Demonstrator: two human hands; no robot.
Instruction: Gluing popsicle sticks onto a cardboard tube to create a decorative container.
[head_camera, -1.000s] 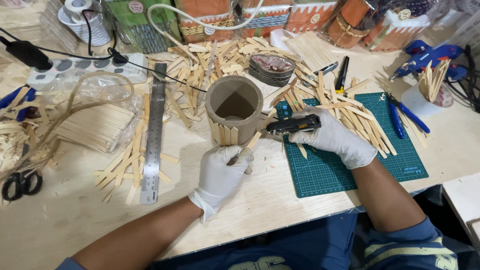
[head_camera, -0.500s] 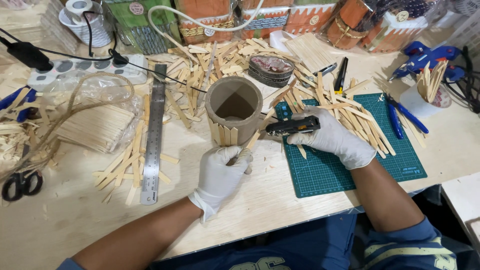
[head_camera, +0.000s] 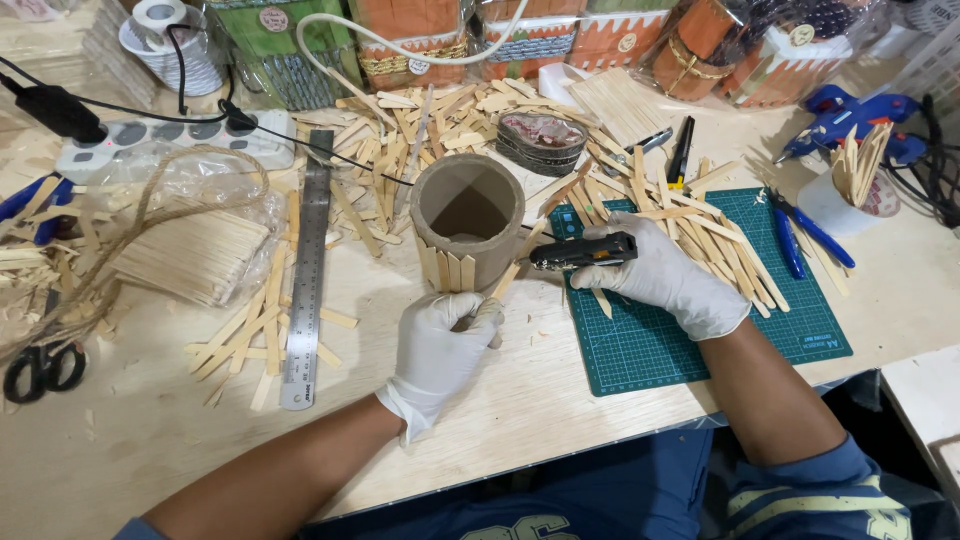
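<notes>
Since the pictures from half a second and 1 second ago, almost nothing has shifted: the wooden stick (head_camera: 503, 283) lies at the same slant against the foot of the cardboard tube (head_camera: 468, 220), and the black glue gun (head_camera: 583, 251) points at the same spot. The work reads as a steady hold, probably while the glue is applied or takes, not a move to a new stick.

The left hand (head_camera: 440, 345), in a white glove, is closed in a pinch on the lower end of that stick, fingers curled under, wrist bent up from a forearm that comes in from the lower left. The stick's free end rises away from the pinch, up and to the right, to touch the tube beside the 3 or 4 sticks already standing on its wall.

The right hand (head_camera: 668, 277), also gloved, is wrapped closed around the glue gun's body. It rests on the green cutting mat (head_camera: 700, 340), palm down. The nozzle reaches left from that grip, toward the stick's upper end, just short of the tube. Loose sticks (head_camera: 690, 225) lie scattered just beyond the knuckles.
</notes>
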